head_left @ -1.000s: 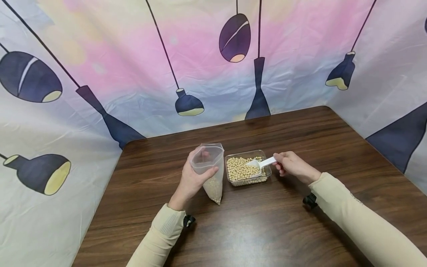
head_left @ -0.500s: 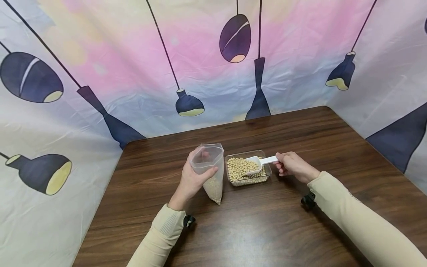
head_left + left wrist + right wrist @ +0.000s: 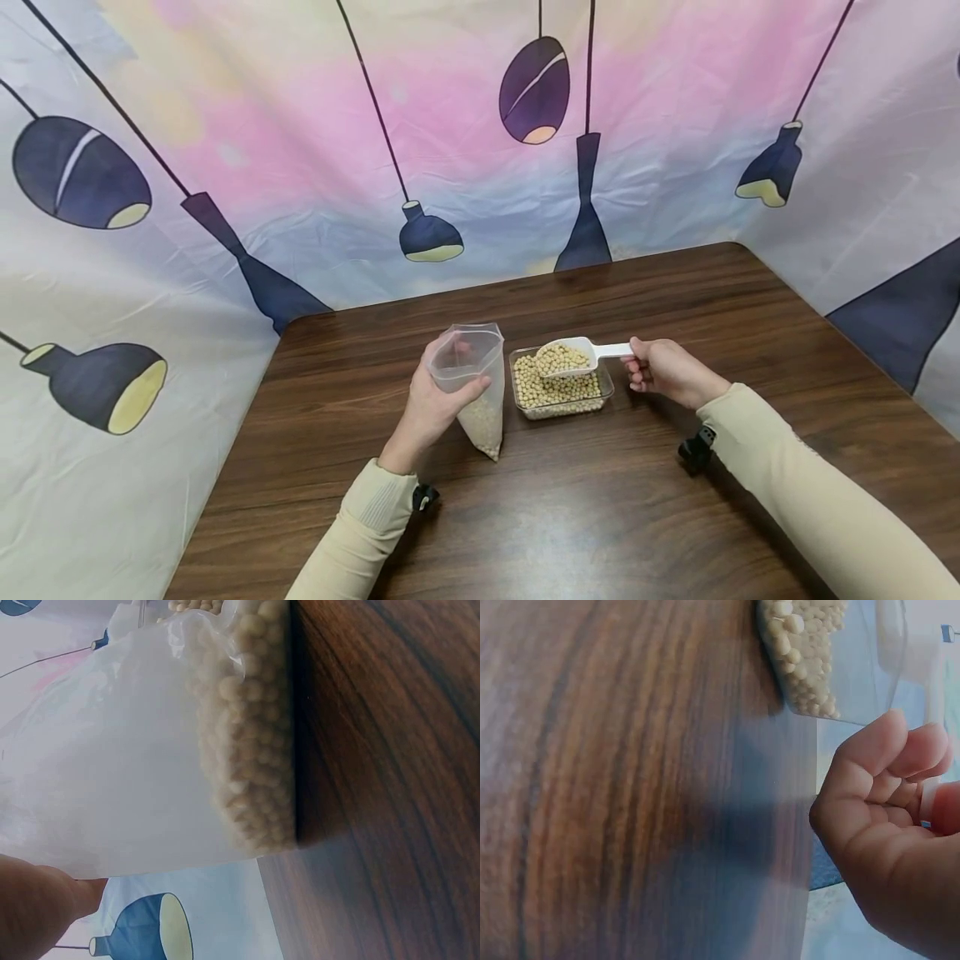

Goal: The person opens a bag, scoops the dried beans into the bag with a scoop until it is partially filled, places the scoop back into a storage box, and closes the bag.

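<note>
My left hand [image 3: 431, 404] grips a translucent plastic bag [image 3: 483, 408] near its open mouth, thumb in front and fingers behind. Pale yellow beans [image 3: 255, 742], round like soybeans, fill the bottom of the bag, which stands on the table. Just right of it is a clear rectangular container [image 3: 562, 408] of the same beans. With my right hand [image 3: 667, 371] I pinch the handle of a white scoop [image 3: 615, 350], whose bowl is heaped with beans over the container. In the right wrist view the fingers [image 3: 870, 750] curl beside the container wall, and the scoop is partly cut off.
Everything stands on a dark wood-grain table [image 3: 585, 517]. Behind it hangs a pastel cloth backdrop [image 3: 465, 125] printed with dark lamps, reaching around both sides. A small black device [image 3: 696, 450] sits under the right wrist and another [image 3: 424, 497] by the left.
The scoop, earlier down among the beans, has come up out of them with a heaped load and turned level. My left hand and the bag have stayed in place.
</note>
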`<state>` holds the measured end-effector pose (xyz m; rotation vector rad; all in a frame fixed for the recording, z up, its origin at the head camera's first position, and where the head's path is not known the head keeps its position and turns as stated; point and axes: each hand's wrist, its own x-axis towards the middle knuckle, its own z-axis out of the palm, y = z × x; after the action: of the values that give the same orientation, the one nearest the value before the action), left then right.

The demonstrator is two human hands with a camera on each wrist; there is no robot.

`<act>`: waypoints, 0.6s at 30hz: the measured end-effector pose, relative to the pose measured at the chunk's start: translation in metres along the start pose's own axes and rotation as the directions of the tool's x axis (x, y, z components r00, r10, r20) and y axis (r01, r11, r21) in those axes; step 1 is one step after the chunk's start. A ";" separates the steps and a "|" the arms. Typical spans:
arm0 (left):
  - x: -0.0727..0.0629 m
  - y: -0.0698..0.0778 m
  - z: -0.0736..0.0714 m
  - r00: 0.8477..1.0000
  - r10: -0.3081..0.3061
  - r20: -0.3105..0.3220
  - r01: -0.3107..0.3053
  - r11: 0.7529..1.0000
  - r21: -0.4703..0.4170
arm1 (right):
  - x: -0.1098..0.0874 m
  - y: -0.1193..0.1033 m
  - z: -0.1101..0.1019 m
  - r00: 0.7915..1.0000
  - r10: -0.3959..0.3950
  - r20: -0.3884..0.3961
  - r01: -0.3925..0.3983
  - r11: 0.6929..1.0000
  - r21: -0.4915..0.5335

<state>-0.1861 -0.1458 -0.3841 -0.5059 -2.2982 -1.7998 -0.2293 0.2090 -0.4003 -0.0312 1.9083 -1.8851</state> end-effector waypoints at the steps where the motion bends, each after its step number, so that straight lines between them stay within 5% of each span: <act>1: 0.000 0.000 0.000 1.000 -0.001 0.001 0.001 1.000 -0.003 | 0.000 -0.001 -0.001 1.000 0.001 0.004 -0.001 1.000 0.027; 7: 0.000 0.000 0.000 1.000 -0.001 0.003 0.001 1.000 -0.008 | -0.005 -0.007 -0.007 0.999 -0.022 0.024 0.018 0.991 0.130; 18: 0.000 0.002 0.000 1.000 -0.005 0.008 0.005 1.000 -0.014 | -0.017 -0.040 0.000 0.994 -0.108 -0.029 0.111 0.987 0.116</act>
<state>-0.1850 -0.1457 -0.3824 -0.5108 -2.2952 -1.8207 -0.2261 0.2124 -0.3572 -0.0802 1.8410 -2.0755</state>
